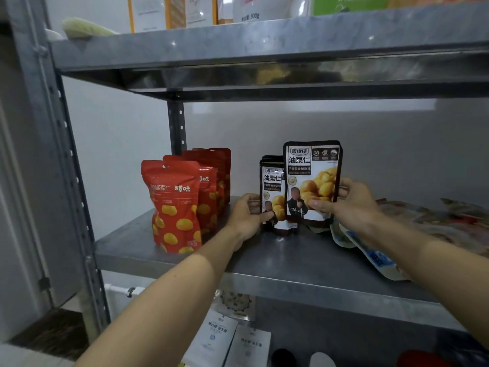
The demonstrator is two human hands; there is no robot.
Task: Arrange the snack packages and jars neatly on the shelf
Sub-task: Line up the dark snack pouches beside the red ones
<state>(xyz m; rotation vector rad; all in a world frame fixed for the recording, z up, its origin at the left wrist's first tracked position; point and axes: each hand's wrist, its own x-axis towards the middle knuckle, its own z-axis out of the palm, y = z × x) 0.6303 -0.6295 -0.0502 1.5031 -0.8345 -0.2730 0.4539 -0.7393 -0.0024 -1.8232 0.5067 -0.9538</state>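
While a pouch (312, 176) is pinched by the right hand (353, 201), the row (272, 181) gripped by the left hand (247, 215) could be toppled by it.

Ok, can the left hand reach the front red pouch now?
Probably, once freed: the left hand grips a standing black pouch, and nothing stands between it and the front red pouch.

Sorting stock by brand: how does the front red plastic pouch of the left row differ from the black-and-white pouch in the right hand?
The front red plastic pouch stands on the grey metal shelf, untouched; the black-and-white plastic pouch is gripped by the right hand, seemingly lifted. The red pouch has a pinched waist; the black-and-white pouch is a flat, straight-sided rectangle. Both are upright and picture yellow chestnuts.
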